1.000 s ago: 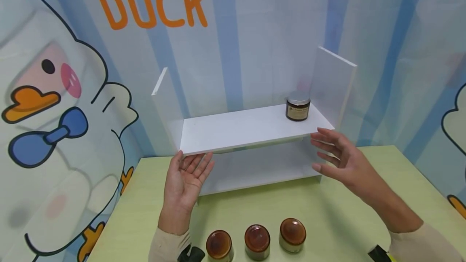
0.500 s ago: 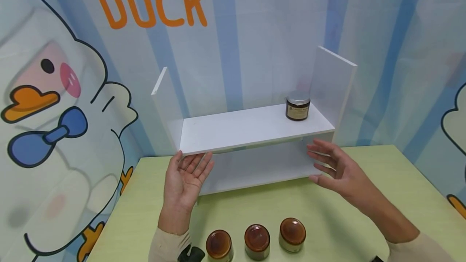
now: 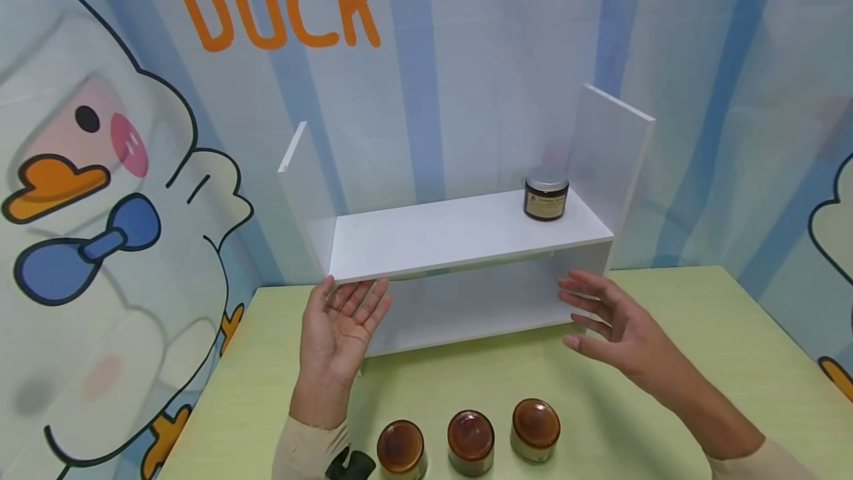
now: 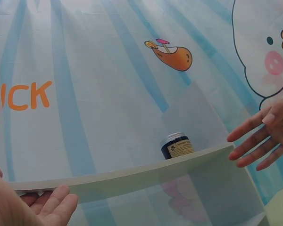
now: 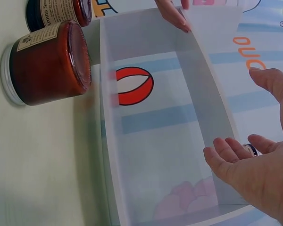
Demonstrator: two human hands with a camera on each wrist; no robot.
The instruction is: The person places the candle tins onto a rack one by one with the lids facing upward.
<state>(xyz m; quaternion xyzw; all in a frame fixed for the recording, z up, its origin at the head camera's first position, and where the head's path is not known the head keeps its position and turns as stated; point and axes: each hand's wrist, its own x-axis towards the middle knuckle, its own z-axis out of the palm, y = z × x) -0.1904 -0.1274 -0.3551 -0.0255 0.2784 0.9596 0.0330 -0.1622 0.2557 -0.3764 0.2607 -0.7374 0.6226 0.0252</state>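
A white two-level shelf (image 3: 460, 243) with upright side panels stands on the table. My left hand (image 3: 340, 332) is palm up at its front left corner, fingertips at the underside of the upper board's edge, thumb near the corner. Those fingers look loose rather than gripping. Off the right end, my right hand (image 3: 620, 332) hovers with spread, slightly bent fingers and holds nothing. On the upper board's right side sits a dark jar (image 3: 546, 198) with a silver lid and beige label.
Several amber glass jars stand upside down in front of the shelf: a left one (image 3: 401, 447), a middle one (image 3: 471, 439) and a right one (image 3: 536, 428). The light green table (image 3: 680, 310) ends at a duck-printed curtain (image 3: 466, 58) behind and beside it.
My right hand has drifted down and slightly left, away from the upper board's right corner. My left hand, the shelf and the jars have stayed put.
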